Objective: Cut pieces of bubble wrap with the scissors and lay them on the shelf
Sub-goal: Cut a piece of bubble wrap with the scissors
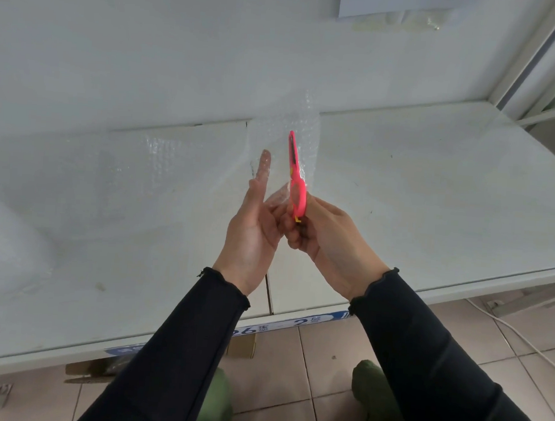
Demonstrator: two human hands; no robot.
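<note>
right fingers [295, 241] grip scissors [298, 195], left fingers [271, 215] bubble wrap [305, 126]

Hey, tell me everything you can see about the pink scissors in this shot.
The scissors are bright pink, plastic-looking, with a dark strip along the blade and a small yellow tab at the handle end. Seen edge-on, they point up and away. The right hand grips the handles; clear bubble wrap lies against the blades. Whether the blades are apart is unclear.
</note>
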